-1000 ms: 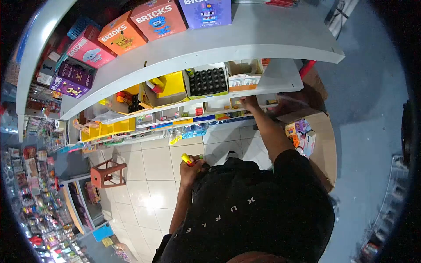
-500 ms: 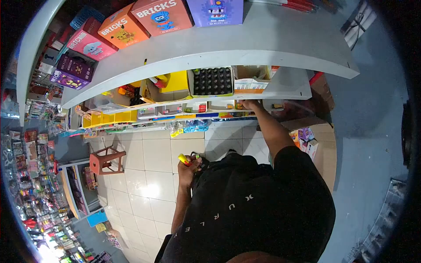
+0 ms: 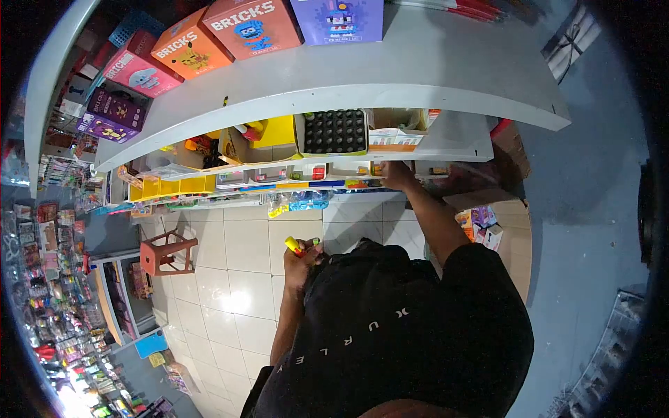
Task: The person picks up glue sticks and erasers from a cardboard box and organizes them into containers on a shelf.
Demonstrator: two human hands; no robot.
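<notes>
My left hand (image 3: 297,267) is closed round a yellow-and-red marker-like stick (image 3: 294,246), low in front of the dark shirt. A small green-tipped piece (image 3: 316,242) pokes out beside its fingers. Stretched forward, my right hand (image 3: 397,176) is at a row of small white compartments (image 3: 341,169) under the middle shelf. Its fingertips are at a small yellow-orange item (image 3: 378,169), and the fingers are mostly hidden there. Just above stand an open carton (image 3: 396,137) and a black tray with rows of round holes (image 3: 335,132).
Boxes marked BRICKS (image 3: 251,26) line the top shelf (image 3: 334,66). Yellow bins (image 3: 173,187) sit lower left. A brown plastic stool (image 3: 167,252) stands on the tiled floor (image 3: 245,245). Below my right arm is a cardboard box (image 3: 512,240) with small packets in it.
My right hand has drawn back slightly toward me at the compartments, showing more of its back. My left hand has barely moved and keeps the yellow-and-red stick.
</notes>
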